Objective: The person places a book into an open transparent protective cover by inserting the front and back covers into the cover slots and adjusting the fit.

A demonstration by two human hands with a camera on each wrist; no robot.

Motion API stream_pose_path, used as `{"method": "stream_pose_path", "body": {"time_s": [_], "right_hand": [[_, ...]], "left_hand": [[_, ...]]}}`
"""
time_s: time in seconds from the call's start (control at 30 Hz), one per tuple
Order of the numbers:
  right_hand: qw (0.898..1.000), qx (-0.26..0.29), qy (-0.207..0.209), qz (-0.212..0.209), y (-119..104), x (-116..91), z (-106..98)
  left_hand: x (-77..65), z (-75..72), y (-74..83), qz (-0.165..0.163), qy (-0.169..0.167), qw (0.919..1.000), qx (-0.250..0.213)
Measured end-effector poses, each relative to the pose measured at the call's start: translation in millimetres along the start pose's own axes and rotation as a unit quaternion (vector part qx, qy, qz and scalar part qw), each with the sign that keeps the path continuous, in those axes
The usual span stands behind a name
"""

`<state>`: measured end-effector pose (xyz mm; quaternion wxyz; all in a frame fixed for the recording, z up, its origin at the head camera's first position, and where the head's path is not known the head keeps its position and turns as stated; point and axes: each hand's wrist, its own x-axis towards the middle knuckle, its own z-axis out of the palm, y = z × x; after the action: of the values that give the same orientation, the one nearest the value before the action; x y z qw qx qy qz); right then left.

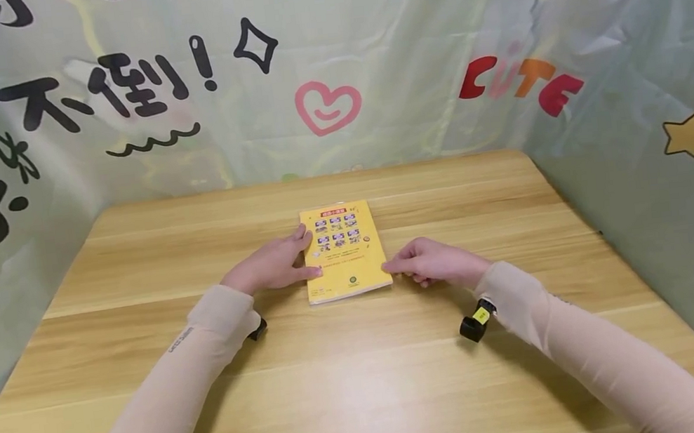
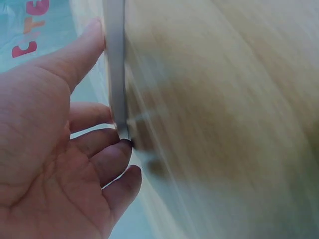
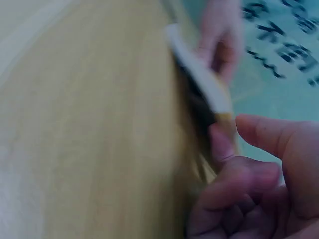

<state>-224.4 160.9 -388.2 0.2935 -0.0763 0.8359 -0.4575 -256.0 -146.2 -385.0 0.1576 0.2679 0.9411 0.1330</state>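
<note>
A yellow book (image 1: 345, 255) with small pictures and print on its cover lies on the table, its short lower edge towards me. My left hand (image 1: 271, 263) holds its left side, the thumb over the cover. In the left wrist view, several fingertips curl at the edge of the book (image 2: 116, 64). At the lower right corner, my right hand (image 1: 433, 262) pinches the book between thumb and index finger, with the other fingers folded in. The blurred right wrist view shows the pale page edge of the book (image 3: 199, 82) bowed near those fingertips.
The wooden table (image 1: 352, 385) stretches around the book on all sides. Behind it hangs a pale printed sheet (image 1: 394, 63) with lettering, a heart and a star. Small black devices are worn at both wrists, the right one (image 1: 474, 326) with a yellow label.
</note>
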Motion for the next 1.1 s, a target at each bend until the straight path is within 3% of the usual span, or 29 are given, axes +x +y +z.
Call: {"method": "stream_pose_path", "body": {"time_s": [0.13, 0.33, 0.47, 0.6, 0.83, 1.1], "right_hand": [[0.996, -0.078, 0.033, -0.005, 0.1, 2.9, 9.9], [0.988, -0.134, 0.068, -0.026, -7.6, 5.6, 24.8], [0.984, -0.154, 0.076, -0.037, -13.4, 5.7, 31.6], [0.982, -0.17, 0.071, -0.049, -17.5, 6.2, 36.5], [0.973, -0.204, 0.084, -0.068, -22.0, 8.6, 44.8], [0.952, -0.27, 0.121, -0.075, -24.3, 7.3, 51.1]], "left_hand": [[2.7, 1.9, -1.1, 0.008, 0.008, 0.9999, -0.008], [14.2, -8.3, 12.2, 0.013, 0.078, 0.9969, 0.01], [31.7, -16.8, 30.6, -0.009, 0.112, 0.9935, 0.02], [51.5, -21.5, 47.2, -0.033, 0.129, 0.991, -0.014], [73.1, -29.5, 61.8, -0.092, 0.189, 0.9754, -0.065], [82.8, -36.0, 76.4, -0.146, 0.179, 0.9726, -0.021]]}}
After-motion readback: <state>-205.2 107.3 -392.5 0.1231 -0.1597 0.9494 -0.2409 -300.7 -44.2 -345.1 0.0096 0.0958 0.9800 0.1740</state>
